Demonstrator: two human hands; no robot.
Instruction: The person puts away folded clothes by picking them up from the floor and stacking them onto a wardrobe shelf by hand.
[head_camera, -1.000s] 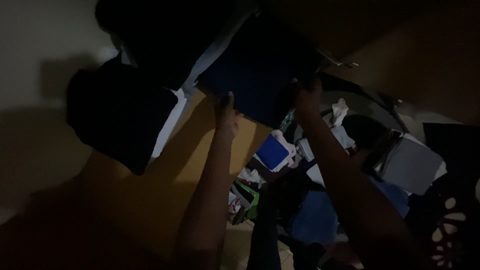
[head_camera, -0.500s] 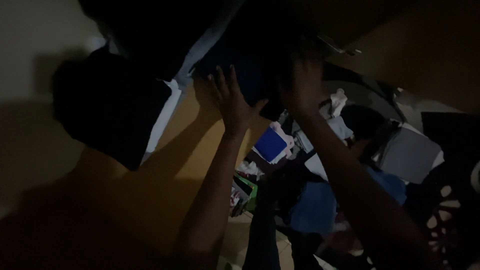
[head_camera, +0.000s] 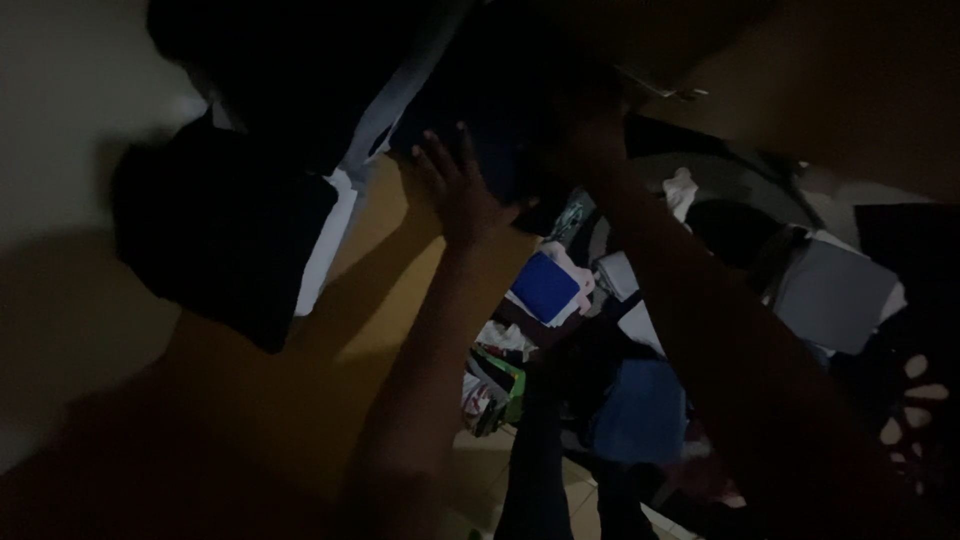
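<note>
The scene is very dark. My left hand (head_camera: 462, 190) is raised with its fingers spread, its palm pressed flat against a folded dark blue cloth (head_camera: 490, 120) up on a shelf. My right hand (head_camera: 590, 140) reaches up beside it to the cloth's right edge; whether it grips or only touches is lost in shadow. A dark garment (head_camera: 225, 240) hangs over the edge of the yellow-brown wooden panel (head_camera: 330, 370) to the left.
A cluttered heap of clothes and papers lies below on the right, with a bright blue folded piece (head_camera: 545, 287), a grey sheet (head_camera: 835, 300) and blue fabric (head_camera: 640, 410). A pale wall (head_camera: 70, 110) fills the left. A wooden door panel (head_camera: 830, 90) angles across the top right.
My left hand let go of the cloth's lower edge and opened flat against it. Both hands pushed the dark blue cloth upward and further in.
</note>
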